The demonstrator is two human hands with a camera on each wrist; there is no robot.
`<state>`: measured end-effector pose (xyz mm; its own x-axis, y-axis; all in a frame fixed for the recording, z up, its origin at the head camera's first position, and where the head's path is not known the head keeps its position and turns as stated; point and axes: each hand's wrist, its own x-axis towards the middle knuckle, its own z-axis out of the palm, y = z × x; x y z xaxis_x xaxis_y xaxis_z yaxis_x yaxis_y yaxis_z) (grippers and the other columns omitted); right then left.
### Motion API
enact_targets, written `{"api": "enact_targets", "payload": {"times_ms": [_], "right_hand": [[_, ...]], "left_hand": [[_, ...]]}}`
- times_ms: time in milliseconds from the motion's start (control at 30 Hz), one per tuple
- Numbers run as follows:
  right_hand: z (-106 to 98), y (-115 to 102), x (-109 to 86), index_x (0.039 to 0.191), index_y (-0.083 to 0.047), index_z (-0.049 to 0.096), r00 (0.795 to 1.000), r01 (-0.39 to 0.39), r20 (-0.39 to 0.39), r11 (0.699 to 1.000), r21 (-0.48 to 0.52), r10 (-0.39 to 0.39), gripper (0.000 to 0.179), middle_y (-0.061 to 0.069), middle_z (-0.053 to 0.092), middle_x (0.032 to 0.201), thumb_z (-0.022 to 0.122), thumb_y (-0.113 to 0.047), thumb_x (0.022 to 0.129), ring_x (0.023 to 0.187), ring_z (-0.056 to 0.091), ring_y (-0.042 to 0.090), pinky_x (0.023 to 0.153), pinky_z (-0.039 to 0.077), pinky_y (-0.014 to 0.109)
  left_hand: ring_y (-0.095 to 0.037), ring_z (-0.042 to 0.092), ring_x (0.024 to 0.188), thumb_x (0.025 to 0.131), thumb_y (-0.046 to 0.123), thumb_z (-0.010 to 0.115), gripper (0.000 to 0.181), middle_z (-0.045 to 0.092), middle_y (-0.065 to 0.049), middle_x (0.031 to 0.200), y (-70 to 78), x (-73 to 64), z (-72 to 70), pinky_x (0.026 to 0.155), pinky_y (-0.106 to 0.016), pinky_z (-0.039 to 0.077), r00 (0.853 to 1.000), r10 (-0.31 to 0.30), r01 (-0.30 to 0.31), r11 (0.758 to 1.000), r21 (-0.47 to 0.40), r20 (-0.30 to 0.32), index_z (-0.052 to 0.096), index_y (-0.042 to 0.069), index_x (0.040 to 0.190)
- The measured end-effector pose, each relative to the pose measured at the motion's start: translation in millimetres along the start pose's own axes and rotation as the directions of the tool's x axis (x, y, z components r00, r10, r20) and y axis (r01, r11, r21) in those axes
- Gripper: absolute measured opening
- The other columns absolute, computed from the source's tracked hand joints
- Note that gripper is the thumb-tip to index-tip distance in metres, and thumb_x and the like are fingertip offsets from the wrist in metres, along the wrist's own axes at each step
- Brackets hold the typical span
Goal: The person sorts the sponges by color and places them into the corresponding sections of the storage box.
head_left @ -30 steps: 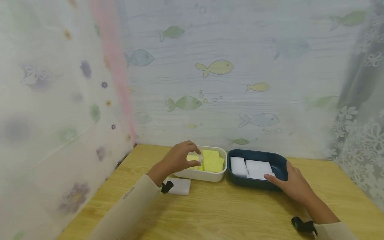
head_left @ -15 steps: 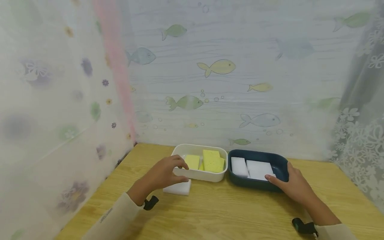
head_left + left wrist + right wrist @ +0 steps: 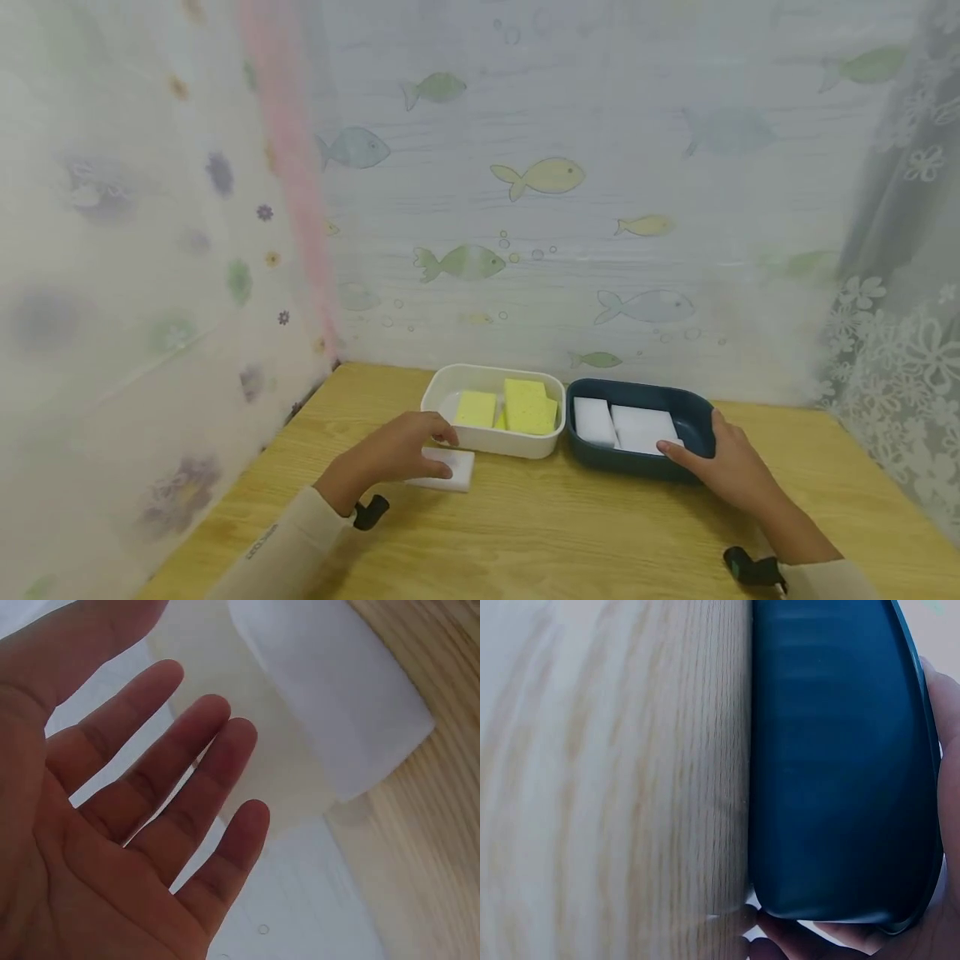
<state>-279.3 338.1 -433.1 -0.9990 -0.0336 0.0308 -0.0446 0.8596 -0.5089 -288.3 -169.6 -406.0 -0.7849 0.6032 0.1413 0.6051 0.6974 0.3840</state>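
Note:
My left hand [image 3: 393,454] hovers over the left part of a white sponge block [image 3: 459,472] on the table, thumb and fingers apart around its near side. The left wrist view shows the palm and spread fingers [image 3: 202,772] with nothing in them, and the white block [image 3: 337,697] beyond. My right hand [image 3: 738,467] grips the right end of a dark blue bin [image 3: 637,465], thumb over the front rim. In the right wrist view its fingers curl around the end of the bin [image 3: 840,772]. White sponge blocks [image 3: 642,427] lie in that bin.
Left of the blue bin, and right beside it, stands a white bin [image 3: 517,444] with several yellow sponges [image 3: 531,408] in it. Both sit on a wood-grain table [image 3: 540,533] near its back edge. A curtain printed with fish [image 3: 551,176] hangs behind.
My left hand has moved from over the yellow sponges in the white bin, left and down to the white sponge block. My right hand has stayed on the blue bin.

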Motion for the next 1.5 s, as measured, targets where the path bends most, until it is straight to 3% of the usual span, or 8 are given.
{"api": "enact_targets", "payload": {"times_ms": [167, 367, 567, 833, 967, 1233, 1367, 1500], "right_hand": [[2.0, 2.1, 1.5, 0.156, 0.018, -0.009, 1.000, -0.014, 0.018, 1.000, -0.011, 0.014, 0.131, 0.052, 0.006, 0.156, 0.056, -0.075, 0.092, 0.140, 0.018, 0.069, 0.107, 0.029, 0.081], [1.1, 2.7, 4.6, 0.155, 0.017, -0.012, 0.999, -0.039, 0.027, 0.999, -0.020, 0.040, 0.132, 0.052, 0.004, 0.156, 0.054, -0.078, 0.092, 0.140, 0.017, 0.069, 0.107, 0.029, 0.081], [-0.9, 0.5, 5.0, 0.155, 0.018, -0.011, 0.998, -0.051, 0.028, 0.999, -0.015, 0.052, 0.133, 0.052, 0.003, 0.155, 0.055, -0.078, 0.091, 0.141, 0.016, 0.069, 0.109, 0.028, 0.080], [-1.2, 1.9, 5.7, 0.155, 0.018, -0.012, 0.999, -0.032, 0.022, 0.999, -0.014, 0.033, 0.131, 0.052, 0.004, 0.156, 0.054, -0.077, 0.092, 0.141, 0.017, 0.069, 0.108, 0.028, 0.080], [-1.3, 3.1, 6.1, 0.155, 0.018, -0.012, 0.999, -0.033, 0.025, 0.999, -0.015, 0.034, 0.131, 0.052, 0.003, 0.156, 0.053, -0.078, 0.092, 0.141, 0.017, 0.069, 0.107, 0.029, 0.080], [-0.8, 2.6, 5.2, 0.154, 0.018, -0.012, 0.999, -0.040, 0.028, 0.999, -0.023, 0.041, 0.132, 0.053, 0.003, 0.155, 0.053, -0.078, 0.092, 0.141, 0.017, 0.069, 0.108, 0.028, 0.080], [-0.3, 2.2, 4.3, 0.155, 0.018, -0.013, 0.999, -0.043, 0.032, 0.999, -0.020, 0.044, 0.132, 0.053, 0.003, 0.155, 0.054, -0.078, 0.092, 0.141, 0.016, 0.069, 0.109, 0.028, 0.080], [-2.2, 2.0, 5.8, 0.155, 0.017, -0.013, 0.999, -0.044, 0.027, 0.999, -0.021, 0.045, 0.132, 0.052, 0.004, 0.155, 0.053, -0.078, 0.092, 0.141, 0.016, 0.069, 0.109, 0.027, 0.080]], "left_hand": [[-0.017, 0.064, 0.111, 0.084, 0.030, 0.088, 0.035, 0.071, 0.007, 0.116, -7.0, -1.4, 6.0, 0.098, -0.040, 0.053, 0.999, -0.024, 0.024, 1.000, 0.009, 0.032, 0.074, 0.016, 0.113], [-0.016, 0.063, 0.101, 0.084, 0.025, 0.088, 0.030, 0.072, 0.007, 0.112, -8.4, -1.8, 6.8, 0.089, -0.034, 0.052, 0.998, -0.018, 0.016, 0.999, 0.036, 0.058, 0.075, 0.017, 0.110], [-0.014, 0.063, 0.099, 0.085, 0.019, 0.085, 0.026, 0.072, 0.005, 0.110, -5.8, -0.9, 7.3, 0.089, -0.033, 0.052, 0.998, 0.011, -0.015, 0.997, 0.070, 0.061, 0.076, 0.014, 0.109], [-0.010, 0.063, 0.104, 0.085, 0.027, 0.087, 0.028, 0.072, 0.004, 0.113, 2.5, -0.2, 9.1, 0.094, -0.034, 0.053, 0.997, -0.004, -0.004, 0.995, 0.098, 0.082, 0.078, 0.015, 0.109], [-0.008, 0.061, 0.100, 0.088, 0.032, 0.084, 0.031, 0.070, 0.006, 0.112, 7.3, 1.3, 10.6, 0.090, -0.030, 0.053, 0.993, -0.017, 0.004, 0.994, 0.109, 0.118, 0.079, 0.017, 0.115], [-0.004, 0.056, 0.082, 0.093, 0.018, 0.076, 0.025, 0.065, 0.008, 0.102, 17.4, 1.3, 12.8, 0.073, -0.021, 0.050, 0.982, -0.063, 0.056, 0.997, 0.047, 0.176, 0.078, 0.016, 0.118], [0.000, 0.058, 0.080, 0.091, 0.012, 0.076, 0.027, 0.066, 0.007, 0.103, 19.8, 0.3, 13.1, 0.071, -0.019, 0.051, 0.980, -0.046, 0.048, 0.999, -0.005, 0.193, 0.077, 0.013, 0.118], [0.000, 0.057, 0.076, 0.090, 0.019, 0.081, 0.028, 0.068, 0.008, 0.101, 21.1, 1.2, 11.8, 0.068, -0.019, 0.051, 0.979, -0.009, 0.019, 0.999, -0.046, 0.203, 0.077, 0.014, 0.118]]}}
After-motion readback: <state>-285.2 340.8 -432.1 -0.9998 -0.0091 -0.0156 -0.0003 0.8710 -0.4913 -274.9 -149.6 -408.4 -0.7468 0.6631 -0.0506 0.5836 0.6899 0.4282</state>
